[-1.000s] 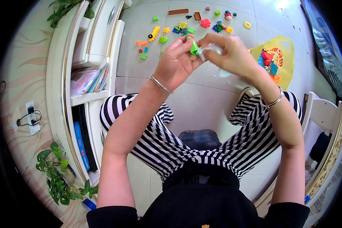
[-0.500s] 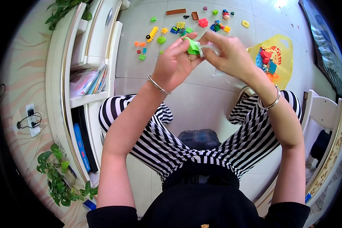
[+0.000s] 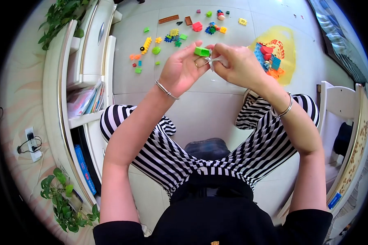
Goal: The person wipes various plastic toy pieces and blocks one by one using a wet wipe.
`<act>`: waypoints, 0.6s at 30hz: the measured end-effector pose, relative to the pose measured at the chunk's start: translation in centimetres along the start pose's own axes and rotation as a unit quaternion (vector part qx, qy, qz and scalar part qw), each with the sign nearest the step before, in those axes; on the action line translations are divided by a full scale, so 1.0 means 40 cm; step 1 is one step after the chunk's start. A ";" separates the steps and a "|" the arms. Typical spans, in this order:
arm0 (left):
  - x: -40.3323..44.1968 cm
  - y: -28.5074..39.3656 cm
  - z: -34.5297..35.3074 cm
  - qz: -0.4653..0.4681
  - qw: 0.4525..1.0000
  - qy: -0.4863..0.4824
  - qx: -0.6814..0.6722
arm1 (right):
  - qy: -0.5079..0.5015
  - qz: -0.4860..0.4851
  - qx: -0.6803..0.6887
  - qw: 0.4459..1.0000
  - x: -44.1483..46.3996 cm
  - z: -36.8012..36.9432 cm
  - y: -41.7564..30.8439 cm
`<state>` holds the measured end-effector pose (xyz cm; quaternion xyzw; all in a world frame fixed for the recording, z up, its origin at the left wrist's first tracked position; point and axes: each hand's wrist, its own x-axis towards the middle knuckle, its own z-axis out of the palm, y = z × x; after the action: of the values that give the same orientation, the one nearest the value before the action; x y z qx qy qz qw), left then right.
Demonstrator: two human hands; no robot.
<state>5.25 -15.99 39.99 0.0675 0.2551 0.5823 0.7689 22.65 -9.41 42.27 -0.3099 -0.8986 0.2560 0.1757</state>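
Note:
A small green block (image 3: 202, 51) is held in the fingers of my left hand (image 3: 181, 70), with an open side showing. My right hand (image 3: 238, 66) pinches a crumpled white tissue or wipe (image 3: 216, 60) right beside the block, against the fingertips of my left hand. Beyond my hands, loose toy pieces lie on the floor, among them a yellow piece with a black wheel (image 3: 145, 45), a round green piece (image 3: 156, 50) and a red block (image 3: 197, 26).
A yellow bag (image 3: 289, 53) with colourful blocks lies on the floor at the right. White shelving (image 3: 63, 81) with books stands on the left, and a white chair (image 3: 340, 100) on the right. A dark stool (image 3: 207, 149) shows between my legs.
The green block has turned in my left hand, so its open side now shows. The tissue has shifted lower beside it. The whole view has shifted, with the floor toys appearing further left.

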 end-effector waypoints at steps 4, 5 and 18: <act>0.035 -0.061 0.017 -0.074 0.997 0.017 -0.028 | 0.006 0.062 0.088 0.994 -0.071 -0.033 0.045; 0.050 -0.081 0.021 -0.078 0.997 0.010 -0.026 | 0.018 0.078 0.107 0.991 -0.091 -0.036 0.072; 0.331 -0.338 0.207 -0.153 0.985 -0.036 0.077 | 0.225 0.267 0.328 0.878 -0.256 -0.176 0.279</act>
<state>23.33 -6.31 37.53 0.1081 0.2785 0.4334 0.8502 38.83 -6.02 40.02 -0.5119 -0.5829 0.4964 0.3896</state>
